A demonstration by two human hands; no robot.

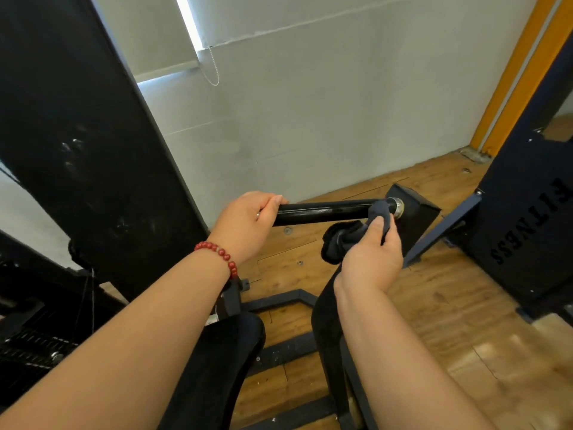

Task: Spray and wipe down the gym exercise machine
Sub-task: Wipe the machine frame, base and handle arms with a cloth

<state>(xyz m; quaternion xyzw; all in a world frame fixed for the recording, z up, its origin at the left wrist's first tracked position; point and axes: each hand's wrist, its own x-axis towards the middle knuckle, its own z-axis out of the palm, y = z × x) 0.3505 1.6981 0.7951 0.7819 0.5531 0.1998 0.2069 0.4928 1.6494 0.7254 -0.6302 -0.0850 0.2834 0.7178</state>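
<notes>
Handle bar [322,212] | cloth [344,236] beside bracket [415,207] | black panel [86,135] left

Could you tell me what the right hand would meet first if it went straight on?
Probably the chrome collar at the bar end, just beyond the cloth the right hand holds; depth is unclear.

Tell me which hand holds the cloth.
The right hand: it holds the dark cloth against the black bar. The left hand, with the red bead bracelet, grips the bar bare.
</notes>
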